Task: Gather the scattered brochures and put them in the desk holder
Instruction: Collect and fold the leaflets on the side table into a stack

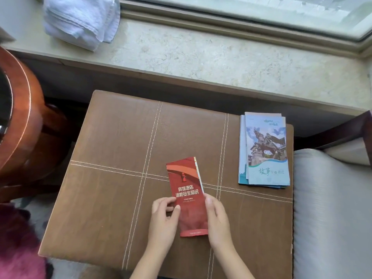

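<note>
Head view is showing a brown stitched worktop (112,198) below a marble windowsill (201,57). Both hands are holding a red brochure (186,190) from its two long edges, near its lower half. The left hand (163,220) is gripping the left edge, with a thumb lying on the cover and fingers curled at the margin. The right hand (216,220) is pressing along the right edge, its fingers reaching up beside the printed white title. The red brochure is lying roughly lengthwise at the middle of the worktop, tilted slightly to the left; whether it is resting flat or lifted a little cannot be told. A stack of blue brochures (265,152), topped by one picturing a horse-and-rider statue, is sitting at the far right corner of the worktop, well apart from the hands. A folded white towel (80,21) is lying on the windowsill at upper left
</note>
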